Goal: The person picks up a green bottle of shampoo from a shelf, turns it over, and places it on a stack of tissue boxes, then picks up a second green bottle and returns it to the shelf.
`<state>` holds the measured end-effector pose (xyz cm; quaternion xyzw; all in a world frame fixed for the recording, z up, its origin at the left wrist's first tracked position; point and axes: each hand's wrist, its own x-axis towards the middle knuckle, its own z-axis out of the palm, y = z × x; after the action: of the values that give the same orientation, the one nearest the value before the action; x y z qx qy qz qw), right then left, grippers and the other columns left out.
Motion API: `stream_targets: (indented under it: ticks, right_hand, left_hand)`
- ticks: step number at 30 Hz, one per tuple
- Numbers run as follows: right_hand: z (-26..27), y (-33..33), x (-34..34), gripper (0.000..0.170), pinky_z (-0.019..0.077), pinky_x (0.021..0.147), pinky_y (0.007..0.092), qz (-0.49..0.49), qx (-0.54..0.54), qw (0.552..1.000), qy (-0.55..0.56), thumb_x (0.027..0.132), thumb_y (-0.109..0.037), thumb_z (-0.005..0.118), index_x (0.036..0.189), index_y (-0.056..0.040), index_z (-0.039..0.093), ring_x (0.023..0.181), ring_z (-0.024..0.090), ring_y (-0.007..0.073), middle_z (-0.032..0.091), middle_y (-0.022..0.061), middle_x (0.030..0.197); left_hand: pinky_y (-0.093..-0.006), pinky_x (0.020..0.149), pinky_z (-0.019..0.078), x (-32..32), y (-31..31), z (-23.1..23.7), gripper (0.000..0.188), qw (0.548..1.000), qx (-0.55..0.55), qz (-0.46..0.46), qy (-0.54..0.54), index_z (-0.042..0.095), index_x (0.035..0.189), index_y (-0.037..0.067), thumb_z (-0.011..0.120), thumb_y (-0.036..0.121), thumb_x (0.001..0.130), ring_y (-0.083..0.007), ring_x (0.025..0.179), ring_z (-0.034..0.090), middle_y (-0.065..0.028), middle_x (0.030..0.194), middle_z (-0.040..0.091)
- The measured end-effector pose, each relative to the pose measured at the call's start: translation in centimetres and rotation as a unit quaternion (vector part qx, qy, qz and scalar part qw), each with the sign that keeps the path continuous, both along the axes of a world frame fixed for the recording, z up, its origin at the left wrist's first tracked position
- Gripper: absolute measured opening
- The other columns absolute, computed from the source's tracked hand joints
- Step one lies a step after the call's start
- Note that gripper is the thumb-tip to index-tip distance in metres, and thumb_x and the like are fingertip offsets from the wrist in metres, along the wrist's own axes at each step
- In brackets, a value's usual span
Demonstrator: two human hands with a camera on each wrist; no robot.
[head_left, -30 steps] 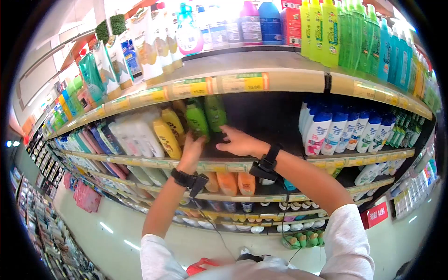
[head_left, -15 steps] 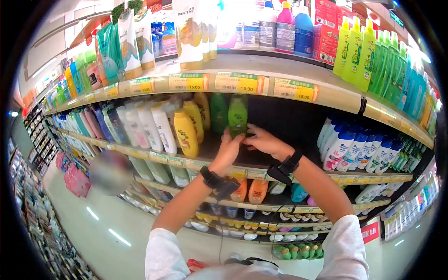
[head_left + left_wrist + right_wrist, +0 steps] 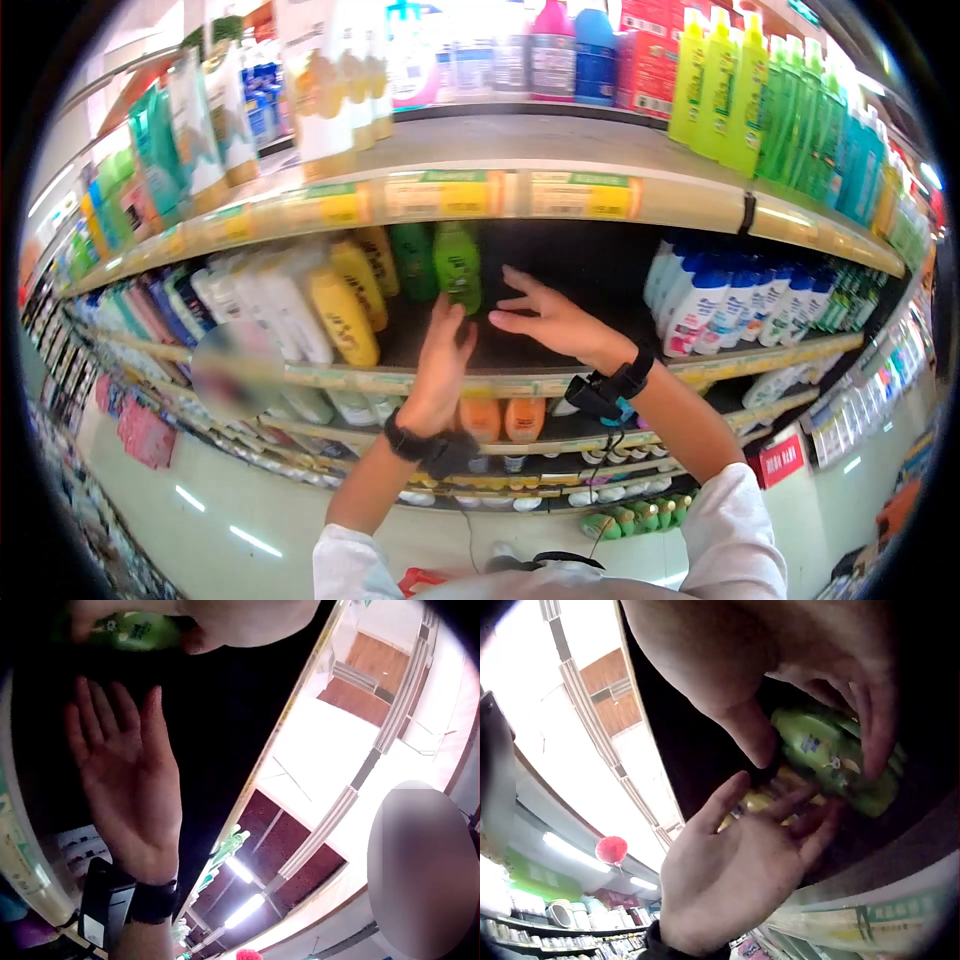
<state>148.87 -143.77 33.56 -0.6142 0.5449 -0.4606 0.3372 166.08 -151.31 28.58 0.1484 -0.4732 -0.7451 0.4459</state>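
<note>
A bright green shampoo bottle (image 3: 457, 265) stands upright on the middle shelf, with a darker green bottle (image 3: 412, 260) just left of it. My left hand (image 3: 438, 365) is low in front of the bright bottle, fingertips right at its base, palm turned up in the right wrist view. To the right, my right hand (image 3: 553, 318) hovers with fingers spread and nothing in its grasp. In the right wrist view the green bottle (image 3: 832, 750) appears beyond both hands, partly hidden by the right fingers. Yellow bottles (image 3: 343, 315) lean in a row left of the green ones.
White bottles with blue caps (image 3: 695, 300) stand farther right on this shelf. Close above runs the upper shelf's edge (image 3: 660, 200) with price tags. Orange bottles (image 3: 525, 418) sit on the shelf below. Tall spray bottles (image 3: 715, 90) stand overhead.
Half a second ago both hands were together at the bright green bottle's base. Since then the right hand has drawn away rightward and the left hand's fingers have loosened. The head view has shifted.
</note>
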Motion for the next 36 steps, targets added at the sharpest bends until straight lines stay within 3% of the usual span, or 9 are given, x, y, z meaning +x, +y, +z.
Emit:
stream_targets:
  ticks: [2, 3, 6, 8, 11, 18, 21, 27, 36]
  right_hand:
    - [0.0, 1.9, -0.4, 0.084, 0.0453, 0.103, 0.0333, -0.010, -0.019, 0.999, -0.024, 0.096, -0.034, 0.065, 0.154, 0.0040, 0.017, 0.135, 0.045, 0.0259, 0.028, 0.0216, 0.157]
    - [-0.3, 2.7, -0.5, 0.098, 0.0439, 0.104, 0.0358, -0.013, -0.047, 0.998, -0.028, 0.090, -0.049, 0.068, 0.154, 0.0047, 0.016, 0.132, 0.048, 0.0308, 0.034, 0.0259, 0.153]
    - [0.2, 7.3, -0.7, 0.090, 0.0467, 0.102, 0.0375, 0.018, -0.053, 0.994, -0.091, 0.095, -0.045, 0.064, 0.155, 0.0008, 0.014, 0.139, 0.040, 0.0298, 0.030, 0.0235, 0.155]
    - [0.4, 10.3, -1.5, 0.086, 0.0405, 0.110, 0.0410, 0.040, -0.057, 0.993, -0.094, 0.098, -0.038, 0.061, 0.156, -0.0023, 0.010, 0.147, 0.024, 0.0290, 0.018, 0.0207, 0.160]
    - [-0.3, 15.4, -2.8, 0.085, 0.0261, 0.117, 0.0496, 0.035, -0.083, 0.990, -0.112, 0.096, -0.033, 0.063, 0.158, -0.0090, 0.010, 0.150, 0.017, 0.0276, 0.010, 0.0116, 0.165]
    - [-2.5, 31.3, -7.2, 0.087, 0.0217, 0.119, 0.0502, -0.117, -0.139, 0.981, -0.068, 0.095, -0.038, 0.063, 0.159, -0.0119, 0.010, 0.151, 0.011, 0.0267, 0.008, 0.0097, 0.165]
    - [-4.4, 39.6, -8.8, 0.092, 0.0170, 0.120, 0.0513, -0.235, -0.171, 0.952, -0.097, 0.092, -0.048, 0.064, 0.159, -0.0139, 0.010, 0.151, 0.010, 0.0264, 0.005, 0.0077, 0.166]
    - [-7.8, 55.6, -9.4, 0.095, 0.0160, 0.120, 0.0488, -0.471, -0.187, 0.856, -0.105, 0.091, -0.060, 0.060, 0.158, -0.0095, 0.015, 0.151, 0.014, 0.0245, 0.017, 0.0084, 0.164]
    - [-13.3, 72.8, -7.3, 0.097, 0.0126, 0.121, 0.0469, -0.645, -0.191, 0.730, -0.120, 0.090, -0.071, 0.048, 0.156, -0.0051, 0.020, 0.151, 0.016, 0.0258, 0.020, 0.0117, 0.162]
  left_hand:
    - [-0.0392, 0.119, 0.0228, 0.1, 1.4, 0.2, 0.063, 0.999, -0.021, -0.008, 0.027, 0.024, 0.155, 0.006, 0.047, 0.034, 0.103, -0.0187, 0.144, 0.028, -0.0055, 0.156, 0.032]
    - [-0.0405, 0.120, 0.0218, 0.1, 2.0, 0.3, 0.063, 0.999, -0.039, -0.008, 0.026, 0.025, 0.154, 0.006, 0.046, 0.037, 0.103, -0.0203, 0.144, 0.027, -0.0067, 0.157, 0.031]
    - [-0.0435, 0.120, 0.0189, -0.2, 3.3, 0.5, 0.065, 0.998, -0.068, 0.003, 0.003, 0.026, 0.154, 0.006, 0.042, 0.043, 0.103, -0.0249, 0.147, 0.023, -0.0105, 0.160, 0.027]
    - [-0.0452, 0.120, 0.0174, -0.5, 4.1, 0.4, 0.068, 0.995, -0.098, -0.012, -0.005, 0.025, 0.155, 0.006, 0.043, 0.043, 0.101, -0.0266, 0.149, 0.019, -0.0133, 0.161, 0.024]
    - [-0.0453, 0.120, 0.0171, -1.2, 5.9, -0.2, 0.071, 0.992, -0.124, -0.035, -0.005, 0.024, 0.155, 0.006, 0.043, 0.045, 0.099, -0.0270, 0.149, 0.019, -0.0151, 0.160, 0.025]
    - [-0.0485, 0.122, 0.0130, -5.2, 14.1, 0.5, 0.068, 0.983, -0.173, -0.057, -0.001, 0.022, 0.155, 0.006, 0.036, 0.045, 0.102, -0.0295, 0.150, 0.017, -0.0160, 0.160, 0.023]
    - [-0.0480, 0.123, 0.0132, -7.3, 18.1, -0.2, 0.066, 0.983, -0.157, -0.095, -0.009, 0.024, 0.155, 0.007, 0.035, 0.046, 0.103, -0.0300, 0.149, 0.017, -0.0157, 0.160, 0.024]
    - [-0.0482, 0.123, 0.0167, -12.8, 25.5, -2.0, 0.063, 0.979, -0.116, -0.162, -0.043, 0.024, 0.154, 0.008, 0.034, 0.046, 0.106, -0.0292, 0.149, 0.018, -0.0139, 0.159, 0.024]
    - [-0.0496, 0.120, 0.0124, -22.1, 39.6, -4.8, 0.066, 0.948, -0.065, -0.309, -0.043, 0.025, 0.154, 0.005, 0.035, 0.046, 0.104, -0.0301, 0.150, 0.013, -0.0172, 0.161, 0.021]
